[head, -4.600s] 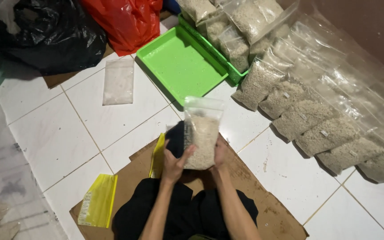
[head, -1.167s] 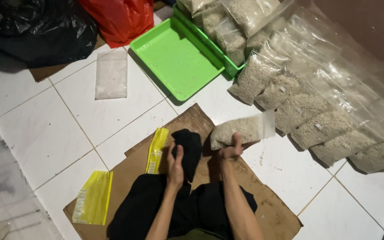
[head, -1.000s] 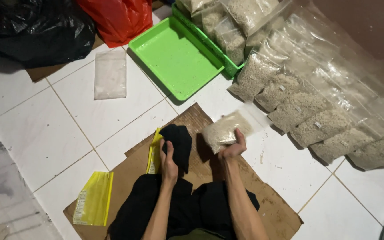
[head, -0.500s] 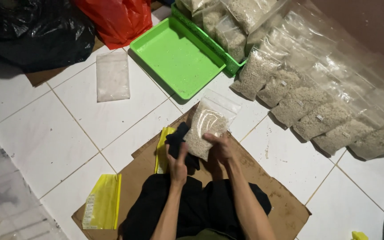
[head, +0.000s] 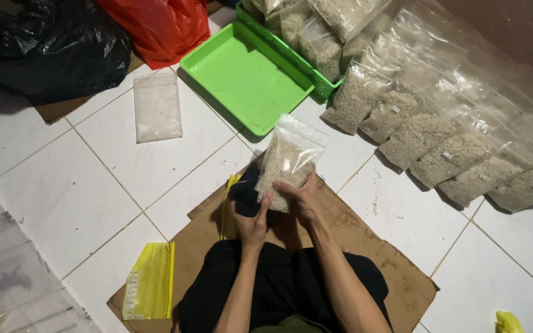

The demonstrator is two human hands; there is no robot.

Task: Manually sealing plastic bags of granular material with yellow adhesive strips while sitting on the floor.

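Observation:
My right hand (head: pixel 301 196) grips the lower part of a clear plastic bag of pale grain (head: pixel 287 161), held upright above a sheet of brown cardboard (head: pixel 365 253). My left hand (head: pixel 254 223) touches the bag's bottom left corner, its fingers resting against it beside a black cloth (head: pixel 246 191). A yellow packet (head: pixel 229 206) lies under that cloth. The bag's top flap stands open and crumpled.
A green tray (head: pixel 245 77) lies ahead on the white tiled floor. A row of several filled grain bags (head: pixel 427 132) runs along the right. A flat clear bag (head: pixel 157 106), a black sack (head: pixel 44 43), a red bag (head: pixel 168 24) and another yellow packet (head: pixel 149 290) lie left.
The bag was lying sideways out to the right in my right hand; it has come back to the middle and now stands upright, with my left hand meeting its base.

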